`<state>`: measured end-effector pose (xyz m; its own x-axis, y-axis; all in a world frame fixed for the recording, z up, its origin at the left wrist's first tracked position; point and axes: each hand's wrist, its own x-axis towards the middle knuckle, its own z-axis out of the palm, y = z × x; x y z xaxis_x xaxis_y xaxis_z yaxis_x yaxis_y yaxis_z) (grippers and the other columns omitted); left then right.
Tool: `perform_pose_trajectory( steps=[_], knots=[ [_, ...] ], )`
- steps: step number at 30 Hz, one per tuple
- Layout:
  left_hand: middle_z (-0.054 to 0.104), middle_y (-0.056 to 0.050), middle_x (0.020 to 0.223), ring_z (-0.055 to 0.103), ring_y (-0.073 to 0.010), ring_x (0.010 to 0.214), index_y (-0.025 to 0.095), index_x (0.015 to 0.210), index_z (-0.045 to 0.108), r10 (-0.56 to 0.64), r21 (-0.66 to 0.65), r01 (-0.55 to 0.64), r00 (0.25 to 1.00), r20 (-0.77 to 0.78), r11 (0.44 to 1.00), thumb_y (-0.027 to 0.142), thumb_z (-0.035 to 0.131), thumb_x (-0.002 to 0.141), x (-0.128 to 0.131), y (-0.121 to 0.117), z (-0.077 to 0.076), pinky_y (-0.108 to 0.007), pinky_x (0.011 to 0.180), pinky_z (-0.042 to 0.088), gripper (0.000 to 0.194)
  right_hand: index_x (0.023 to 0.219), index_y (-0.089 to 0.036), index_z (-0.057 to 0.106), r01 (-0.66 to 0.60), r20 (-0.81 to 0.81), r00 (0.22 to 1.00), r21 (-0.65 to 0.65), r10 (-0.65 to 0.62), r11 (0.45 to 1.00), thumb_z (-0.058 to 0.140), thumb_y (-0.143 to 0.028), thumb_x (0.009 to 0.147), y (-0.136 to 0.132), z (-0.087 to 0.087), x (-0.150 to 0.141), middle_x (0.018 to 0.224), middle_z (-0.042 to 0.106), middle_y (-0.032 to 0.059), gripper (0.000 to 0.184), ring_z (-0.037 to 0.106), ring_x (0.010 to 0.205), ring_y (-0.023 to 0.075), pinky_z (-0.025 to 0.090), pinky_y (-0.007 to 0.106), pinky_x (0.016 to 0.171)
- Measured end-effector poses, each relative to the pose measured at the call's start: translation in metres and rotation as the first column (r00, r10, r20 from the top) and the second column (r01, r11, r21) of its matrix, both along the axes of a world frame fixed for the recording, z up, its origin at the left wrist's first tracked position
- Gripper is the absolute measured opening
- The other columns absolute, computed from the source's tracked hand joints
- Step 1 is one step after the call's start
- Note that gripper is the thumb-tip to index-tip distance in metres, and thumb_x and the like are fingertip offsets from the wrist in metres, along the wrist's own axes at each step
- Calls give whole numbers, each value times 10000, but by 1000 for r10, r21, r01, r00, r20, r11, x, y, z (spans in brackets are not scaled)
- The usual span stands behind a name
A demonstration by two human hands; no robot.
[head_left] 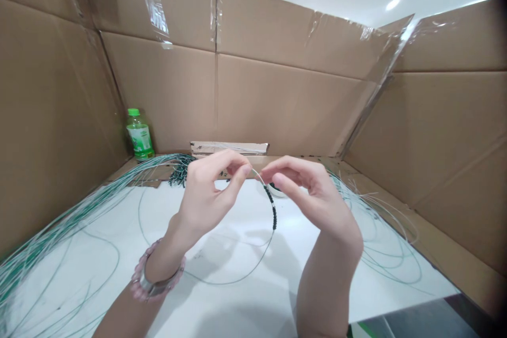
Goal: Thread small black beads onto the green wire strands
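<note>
My left hand (212, 190) pinches a thin pale cord (257, 266) near its upper end between thumb and forefinger. Black beads (274, 216) are strung on that cord and hang in a curve between my hands, with a small light-coloured piece among them. My right hand (312, 187) is raised to the right of the cord, its fingers bent and the thumb apart from the forefinger. Its fingertips are close beside the cord; whether they touch it is unclear. Partly hidden behind the right hand stands a small white dish (277, 191) with dark contents.
Cardboard walls (285, 100) surround the white work surface (253, 301). Long green and white cords (79, 206) with a dark beaded bunch (180, 170) lie at left, and looser cords (390, 261) at right. A green bottle (140, 137) stands in the back left corner.
</note>
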<state>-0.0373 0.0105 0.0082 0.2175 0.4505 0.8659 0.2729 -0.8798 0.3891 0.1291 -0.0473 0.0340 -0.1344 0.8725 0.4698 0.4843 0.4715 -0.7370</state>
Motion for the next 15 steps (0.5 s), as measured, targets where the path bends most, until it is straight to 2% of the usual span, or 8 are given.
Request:
perform_pose_trajectory(
  steps=[2, 5, 9, 12, 15],
  knots=[
    [605, 29, 634, 523, -74, 550, 169, 703, 582, -18, -3, 18, 1000, 1, 1000, 156, 564, 819, 3, -1, -2, -194, 555, 435, 118, 857, -194, 662, 1, -52, 999, 23, 0, 1000, 576, -280, 832, 3, -2, 0, 850, 697, 2, 124, 654, 788, 106, 527, 209, 710],
    [608, 29, 631, 539, -73, 552, 169, 704, 583, -50, -41, 50, 999, 16, 998, 161, 570, 817, 8, -2, -4, -188, 558, 440, 114, 774, -172, 660, 16, -77, 997, 52, -12, 998, 615, -244, 804, 9, -6, -4, 759, 692, 2, 91, 657, 719, 105, 539, 212, 699],
    [651, -8, 736, 592, -100, 634, 171, 794, 618, -184, -164, 202, 976, 114, 966, 245, 548, 846, 16, 12, -14, -206, 614, 479, 115, 703, -161, 646, 22, -136, 991, 129, -4, 991, 625, -186, 785, 10, -7, -4, 679, 669, -11, 88, 650, 661, 93, 545, 200, 676],
    [666, -37, 820, 606, -127, 702, 160, 895, 628, -249, -299, 271, 962, 109, 915, 297, 508, 864, 35, 39, -40, -235, 662, 490, 185, 709, -172, 654, 52, -257, 966, 206, 2, 977, 653, -157, 758, 6, -4, 3, 682, 665, -24, 52, 646, 640, 79, 535, 171, 626],
    [660, -50, 807, 597, -158, 748, 137, 833, 626, -304, -458, 190, 934, -189, 868, 250, 519, 827, 63, 63, -77, -256, 689, 474, 156, 738, -203, 664, 55, -430, 901, 249, 59, 967, 661, -172, 762, 6, -4, 13, 653, 664, -44, 39, 645, 607, 73, 518, 155, 561]
  ],
)
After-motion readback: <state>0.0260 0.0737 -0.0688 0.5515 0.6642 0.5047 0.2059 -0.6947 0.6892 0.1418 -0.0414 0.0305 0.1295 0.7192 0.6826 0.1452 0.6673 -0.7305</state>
